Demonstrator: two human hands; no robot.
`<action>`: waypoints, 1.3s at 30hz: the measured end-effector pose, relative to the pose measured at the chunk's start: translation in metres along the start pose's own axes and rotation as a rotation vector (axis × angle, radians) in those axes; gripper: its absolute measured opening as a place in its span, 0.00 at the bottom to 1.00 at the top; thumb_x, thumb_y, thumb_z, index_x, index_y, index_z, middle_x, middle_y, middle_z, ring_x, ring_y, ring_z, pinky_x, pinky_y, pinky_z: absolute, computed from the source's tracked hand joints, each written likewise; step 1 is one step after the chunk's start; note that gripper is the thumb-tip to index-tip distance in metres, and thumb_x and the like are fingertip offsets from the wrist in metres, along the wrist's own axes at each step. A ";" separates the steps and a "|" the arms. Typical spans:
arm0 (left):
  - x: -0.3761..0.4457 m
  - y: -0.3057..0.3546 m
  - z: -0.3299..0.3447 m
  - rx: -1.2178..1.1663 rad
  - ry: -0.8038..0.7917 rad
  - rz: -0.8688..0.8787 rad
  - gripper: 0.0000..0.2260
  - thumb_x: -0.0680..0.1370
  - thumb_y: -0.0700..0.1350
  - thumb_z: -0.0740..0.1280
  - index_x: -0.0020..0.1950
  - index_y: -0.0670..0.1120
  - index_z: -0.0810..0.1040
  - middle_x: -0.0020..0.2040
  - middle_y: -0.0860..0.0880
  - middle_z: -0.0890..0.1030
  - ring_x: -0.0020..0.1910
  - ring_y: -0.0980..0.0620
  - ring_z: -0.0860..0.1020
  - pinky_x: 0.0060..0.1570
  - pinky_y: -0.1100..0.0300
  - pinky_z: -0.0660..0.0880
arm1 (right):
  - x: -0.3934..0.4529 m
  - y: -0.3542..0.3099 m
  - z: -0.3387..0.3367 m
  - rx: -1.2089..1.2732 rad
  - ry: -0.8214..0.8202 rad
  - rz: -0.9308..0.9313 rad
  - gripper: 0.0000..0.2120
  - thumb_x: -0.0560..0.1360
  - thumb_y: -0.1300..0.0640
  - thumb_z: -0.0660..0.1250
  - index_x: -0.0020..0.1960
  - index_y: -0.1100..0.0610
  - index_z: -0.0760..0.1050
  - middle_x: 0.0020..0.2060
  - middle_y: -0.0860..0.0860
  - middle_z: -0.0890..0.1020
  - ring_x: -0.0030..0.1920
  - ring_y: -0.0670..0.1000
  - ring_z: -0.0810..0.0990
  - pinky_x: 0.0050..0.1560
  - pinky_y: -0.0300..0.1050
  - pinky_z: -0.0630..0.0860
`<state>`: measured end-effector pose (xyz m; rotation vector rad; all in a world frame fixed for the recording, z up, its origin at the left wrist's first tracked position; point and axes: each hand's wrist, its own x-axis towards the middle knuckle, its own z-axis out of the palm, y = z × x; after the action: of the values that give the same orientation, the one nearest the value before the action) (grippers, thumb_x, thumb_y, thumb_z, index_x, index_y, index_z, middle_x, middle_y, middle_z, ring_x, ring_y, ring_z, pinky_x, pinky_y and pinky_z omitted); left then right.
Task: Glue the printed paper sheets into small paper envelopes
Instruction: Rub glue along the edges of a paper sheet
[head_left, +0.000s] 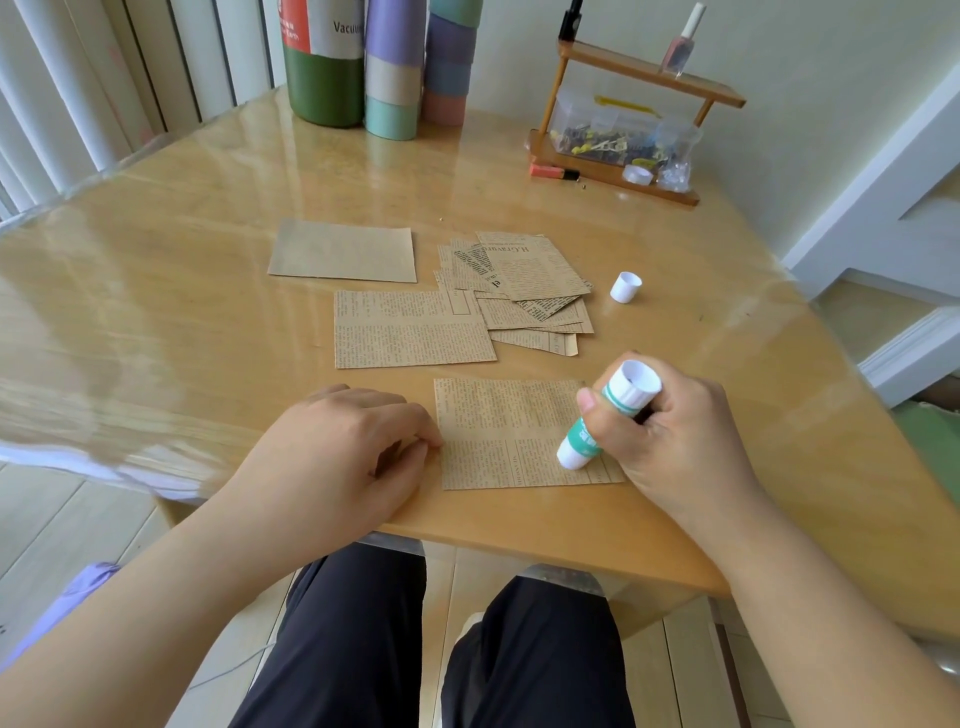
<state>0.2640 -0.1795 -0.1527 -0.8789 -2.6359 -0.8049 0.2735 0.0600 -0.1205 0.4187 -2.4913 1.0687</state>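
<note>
Kraft-brown printed sheet (511, 434) lies flat near the front edge of the table (208, 218), its long axis running left to right, parallel to that edge, with the print lines running the same way. Glue stick (605, 418) stands tilted on the sheet's right-hand part, tip down and touching the paper close to the right edge, its open twist end pointing up and away toward the back right corner. Right hand (675, 436) is wrapped round the stick's barrel, thumb along its left side. Left hand (353, 447) rests at the sheet's left edge, fingers curled, fingertips (426, 441) pinning or pinching that edge; which of the two cannot be told.

Judgement: glue is being laid along the right margin. The stroke should run along the sheet's short axis, toward or away from the front edge, with the left hand bracing against drag.

White cap (625, 287) sits well apart, toward the right edge. A second printed sheet (413, 330) lies just behind the working one, touching a loose pile of folded envelopes (524, 280); a plain brown sheet (343, 251) lies to their left. Tall cylinders (363, 62) and a wooden rack (623, 135) occupy the back.
</note>
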 end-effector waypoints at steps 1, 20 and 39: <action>0.000 0.000 0.000 -0.002 -0.001 0.001 0.12 0.73 0.47 0.57 0.41 0.49 0.80 0.30 0.57 0.74 0.30 0.56 0.72 0.36 0.63 0.70 | -0.004 -0.002 -0.002 -0.003 -0.005 -0.007 0.16 0.71 0.56 0.67 0.32 0.66 0.68 0.22 0.35 0.74 0.23 0.40 0.67 0.26 0.24 0.60; 0.000 -0.002 0.001 0.019 -0.006 0.015 0.11 0.73 0.47 0.58 0.41 0.50 0.80 0.31 0.60 0.73 0.35 0.56 0.71 0.40 0.72 0.64 | 0.021 0.018 0.003 -0.055 0.081 0.009 0.16 0.71 0.56 0.66 0.31 0.49 0.61 0.20 0.49 0.75 0.23 0.42 0.65 0.26 0.27 0.60; -0.001 -0.002 0.001 0.025 -0.025 0.008 0.12 0.73 0.48 0.57 0.41 0.49 0.80 0.31 0.58 0.76 0.31 0.55 0.73 0.38 0.71 0.66 | -0.012 0.010 -0.023 -0.074 0.012 0.003 0.20 0.69 0.47 0.62 0.33 0.65 0.68 0.23 0.35 0.74 0.26 0.47 0.63 0.26 0.28 0.60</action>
<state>0.2633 -0.1802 -0.1546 -0.8977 -2.6562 -0.7622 0.2848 0.0850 -0.1178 0.3855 -2.5121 0.9743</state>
